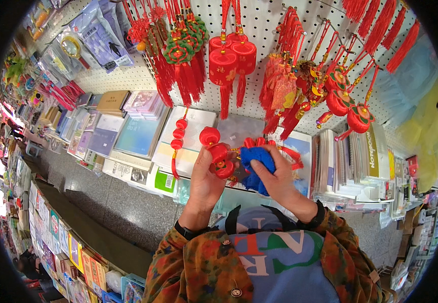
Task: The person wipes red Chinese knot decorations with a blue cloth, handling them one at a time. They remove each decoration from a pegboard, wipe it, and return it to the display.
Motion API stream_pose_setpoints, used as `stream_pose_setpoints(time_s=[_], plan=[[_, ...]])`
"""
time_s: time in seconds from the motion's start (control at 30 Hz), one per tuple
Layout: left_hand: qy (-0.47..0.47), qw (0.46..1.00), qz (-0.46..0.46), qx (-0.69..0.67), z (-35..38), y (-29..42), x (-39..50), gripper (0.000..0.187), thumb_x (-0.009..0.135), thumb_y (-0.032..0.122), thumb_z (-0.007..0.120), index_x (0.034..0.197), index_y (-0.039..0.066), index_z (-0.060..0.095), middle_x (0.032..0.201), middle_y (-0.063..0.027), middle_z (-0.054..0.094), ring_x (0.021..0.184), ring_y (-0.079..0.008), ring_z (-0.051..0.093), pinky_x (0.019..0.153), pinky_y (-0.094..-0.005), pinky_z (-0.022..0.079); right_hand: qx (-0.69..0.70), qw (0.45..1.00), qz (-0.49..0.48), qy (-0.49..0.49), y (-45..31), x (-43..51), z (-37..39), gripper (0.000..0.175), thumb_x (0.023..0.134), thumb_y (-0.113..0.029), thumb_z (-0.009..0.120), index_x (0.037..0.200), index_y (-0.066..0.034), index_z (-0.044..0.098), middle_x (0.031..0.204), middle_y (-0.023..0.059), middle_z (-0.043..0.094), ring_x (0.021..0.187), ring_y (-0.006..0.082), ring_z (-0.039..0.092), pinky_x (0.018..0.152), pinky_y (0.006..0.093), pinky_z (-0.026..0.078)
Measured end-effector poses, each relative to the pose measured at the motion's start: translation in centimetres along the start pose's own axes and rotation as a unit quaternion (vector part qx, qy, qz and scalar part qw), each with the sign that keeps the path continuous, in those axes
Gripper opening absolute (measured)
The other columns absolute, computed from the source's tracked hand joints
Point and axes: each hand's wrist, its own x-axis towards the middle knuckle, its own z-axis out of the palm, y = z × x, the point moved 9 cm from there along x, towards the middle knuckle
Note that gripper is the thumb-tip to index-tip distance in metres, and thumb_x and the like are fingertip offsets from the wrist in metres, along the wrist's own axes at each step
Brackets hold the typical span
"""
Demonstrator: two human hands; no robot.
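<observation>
My left hand [205, 181] grips a red satin hanging ornament [219, 153] made of stacked round pieces, with a green and gold flower detail on the lowest one. In my right hand [279, 178] is a bunched blue cloth [256, 166], pressed between thumb and fingers. Behind the cloth, red petal-like pieces and a red tassel [294, 157] stick out; part of them is hidden. Left of my hands dangles a string of small red balls [177, 138] with a tassel. Notebooks [186, 132] lie on the shelf beneath.
A white pegboard [256, 91] carries red lantern ornaments [223, 68], green knotted ornaments with tassels [181, 49] and pouch-shaped ornaments [359, 118]. Spiral notebooks [332, 163] stand at the right. A lower counter of books [78, 246] curves across the floor's far side at the left.
</observation>
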Motion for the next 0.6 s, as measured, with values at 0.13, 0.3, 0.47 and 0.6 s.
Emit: stream_pose_setpoints(time_s=[0.13,0.3,0.47,0.6], plan=[[-0.04,0.998,0.004,0.045,0.7,0.2,0.1,0.062,0.096,0.044,0.06,0.139,0.002,0.043,0.128,-0.011,0.058,0.116,-0.0256,0.059,0.095,-0.0407,0.05,-0.019,0.997,-0.068,0.034,-2.2,0.7,-1.5,0.029,0.091,-0.014,0.068,0.116,-0.0015,0.058,0.097,0.0126,0.063,0.086,0.0198,0.063,0.075,0.0312,0.05],[-0.061,0.998,-0.01,0.033,2.3,-0.1,-0.2,0.073,0.091,0.031,0.071,0.148,0.005,0.033,0.13,-0.0103,0.058,0.117,-0.0225,0.059,0.095,-0.0384,0.051,-0.086,0.973,-0.216,0.0,-6.6,0.1,-0.8,0.032,0.084,-0.008,0.071,0.114,-0.0028,0.062,0.101,0.0138,0.061,0.089,0.0274,0.063,0.077,0.0347,0.051],[-0.085,0.993,0.006,0.079,3.1,0.1,-0.5,0.083,0.086,0.025,0.077,0.152,0.004,0.029,0.141,-0.0109,0.051,0.127,-0.0229,0.054,0.103,-0.0358,0.046,-0.11,0.956,-0.27,-0.027,-8.0,-0.4,0.1,0.041,0.078,-0.005,0.073,0.117,-0.0071,0.063,0.105,0.0125,0.059,0.091,0.0294,0.063,0.074,0.0381,0.053],[-0.062,0.99,0.034,0.125,2.6,0.6,-0.7,0.085,0.081,0.029,0.082,0.146,0.002,0.036,0.132,-0.017,0.058,0.118,-0.0265,0.061,0.096,-0.0379,0.054,-0.137,0.947,-0.29,-0.026,-8.0,-0.5,0.1,0.043,0.074,-0.003,0.074,0.115,-0.0083,0.064,0.104,0.0112,0.059,0.09,0.0288,0.064,0.073,0.0381,0.054]])
